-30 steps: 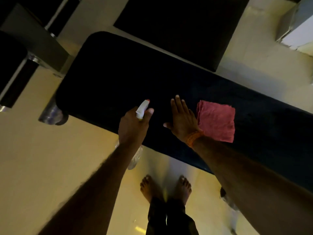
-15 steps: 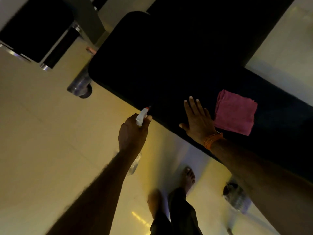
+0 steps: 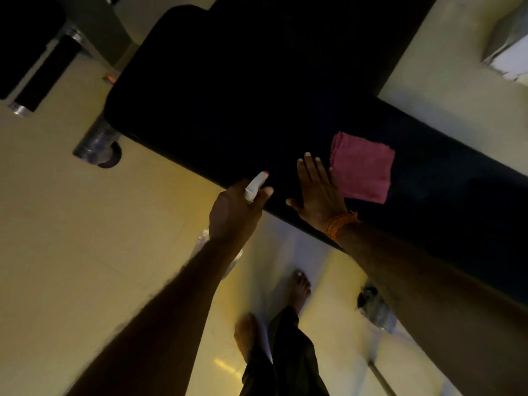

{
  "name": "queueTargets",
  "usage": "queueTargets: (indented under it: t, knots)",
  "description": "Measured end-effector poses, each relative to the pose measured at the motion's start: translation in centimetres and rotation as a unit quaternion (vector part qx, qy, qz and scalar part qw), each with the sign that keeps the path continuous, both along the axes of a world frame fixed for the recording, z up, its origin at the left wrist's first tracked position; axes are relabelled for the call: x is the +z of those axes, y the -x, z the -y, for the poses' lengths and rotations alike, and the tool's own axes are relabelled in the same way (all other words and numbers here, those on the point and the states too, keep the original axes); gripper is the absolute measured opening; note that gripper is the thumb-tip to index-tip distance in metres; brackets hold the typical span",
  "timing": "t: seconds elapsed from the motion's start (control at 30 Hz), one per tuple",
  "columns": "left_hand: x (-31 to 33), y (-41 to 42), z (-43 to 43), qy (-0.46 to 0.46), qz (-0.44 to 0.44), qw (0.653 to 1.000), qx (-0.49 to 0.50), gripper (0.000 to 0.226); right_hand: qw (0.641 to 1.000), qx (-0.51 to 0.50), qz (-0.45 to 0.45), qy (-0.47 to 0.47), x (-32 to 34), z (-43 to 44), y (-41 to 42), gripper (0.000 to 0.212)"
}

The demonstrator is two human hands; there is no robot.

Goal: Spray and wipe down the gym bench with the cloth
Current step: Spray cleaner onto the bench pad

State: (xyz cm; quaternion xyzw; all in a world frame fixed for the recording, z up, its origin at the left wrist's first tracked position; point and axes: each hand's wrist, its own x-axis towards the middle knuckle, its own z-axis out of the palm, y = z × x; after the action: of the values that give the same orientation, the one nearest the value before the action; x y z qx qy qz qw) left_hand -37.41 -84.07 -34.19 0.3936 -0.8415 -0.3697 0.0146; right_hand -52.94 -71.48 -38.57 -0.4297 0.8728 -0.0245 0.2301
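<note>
Seen from above in dim yellow light: left hand [image 3: 237, 215] at frame centre, fingers wrapped tight round a spray bottle [image 3: 255, 186], white nozzle with its red tip aimed toward the upper right, over the near edge of the dark padded table [image 3: 228, 90]; clear bottle body hanging below the wrist, blurred; trigger hidden, so impossible to tell whether being squeezed. Just right of centre, right hand [image 3: 317, 192] pressed flat on the padding, fingers spread and straight, gripping nothing, orange thread band [image 3: 340, 225] at the wrist. Folded pink cloth [image 3: 361, 168] lying on the pad right of centre, its left edge just beside, perhaps touching, the right hand's outer fingers; not picked up. Bare feet [image 3: 298, 290] on pale floor at lower centre, blurred; metal foot [image 3: 97, 144] of the frame at left. By all appearances still the spraying stage: no wet sheen or mist discernible on the black surface in this light; cloth neatly folded, so wiping seemingly not yet begun; whole length of the pad left to wipe.
</note>
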Motion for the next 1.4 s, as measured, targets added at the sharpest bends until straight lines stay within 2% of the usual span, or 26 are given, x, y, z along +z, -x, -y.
queueTargets:
  t: [0.17, 0.4, 0.53, 0.63, 0.73, 0.83, 0.9, 0.97, 1.0, 1.07, 1.13, 1.23, 1.3, 1.4]
  knots:
    - [0.8, 5.7, -0.2, 0.007, -0.060, 0.998, -0.028, 0.041, 0.998, -0.047, 0.008, 0.027, -0.3, -0.8, 2.2, 0.095]
    - [1.4, 12.9, 0.2, 0.011, -0.084, 0.996, -0.034, 0.042, 0.997, -0.057, 0.024, 0.038, -1.0, -0.6, 6.2, 0.094]
    - [1.4, 16.1, 1.0, 0.018, -0.027, 0.999, -0.019, 0.052, 0.998, -0.045, 0.026, 0.031, -1.4, 0.1, 8.2, 0.101]
    - [1.6, 17.9, 1.7, -0.009, -0.039, 0.999, -0.009, 0.047, 0.999, -0.034, 0.026, 0.026, -1.7, 0.4, 9.5, 0.112]
    - [1.7, 19.1, 2.4, 0.002, -0.035, 0.999, -0.033, 0.045, 0.999, -0.032, 0.040, 0.012, -1.8, 0.5, 10.1, 0.116]
    - [2.1, 20.0, 2.5, -0.055, -0.092, 0.994, -0.002, 0.039, 0.997, -0.040, 0.064, 0.014, -1.2, 0.2, 10.3, 0.106]
    - [2.5, 20.7, 2.3, -0.103, -0.144, 0.984, 0.008, 0.028, 0.993, -0.092, 0.040, 0.059, -0.4, -0.5, 10.4, 0.095]
    - [3.1, 21.4, 2.2, -0.147, -0.187, 0.971, 0.013, 0.017, 0.973, -0.212, -0.011, 0.094, 0.4, -1.5, 10.3, 0.087]
    - [3.3, 21.7, 2.2, -0.161, -0.203, 0.966, 0.006, 0.016, 0.950, -0.294, -0.026, 0.098, 0.8, -2.0, 10.4, 0.085]
    - [3.7, 22.5, 2.0, -0.182, -0.225, 0.957, -0.006, 0.020, 0.884, -0.461, -0.017, 0.075, 1.4, -3.0, 10.6, 0.088]
    - [4.2, 23.2, 1.5, -0.207, -0.238, 0.949, -0.021, 0.021, 0.819, -0.573, 0.020, 0.038, 1.5, -3.6, 10.8, 0.090]
    - [4.3, 24.1, 0.7, -0.229, -0.248, 0.940, -0.056, 0.009, 0.774, -0.626, 0.090, 0.034, 0.8, -4.2, 10.6, 0.076]
    - [4.1, 24.5, 0.5, -0.232, -0.246, 0.938, -0.071, 0.025, 0.755, -0.643, 0.116, 0.060, 0.3, -4.3, 10.8, 0.065]
    - [3.4, 24.9, 0.0, -0.227, -0.244, 0.939, -0.082, 0.020, 0.746, -0.635, 0.152, 0.132, 0.0, -4.8, 11.0, 0.039]
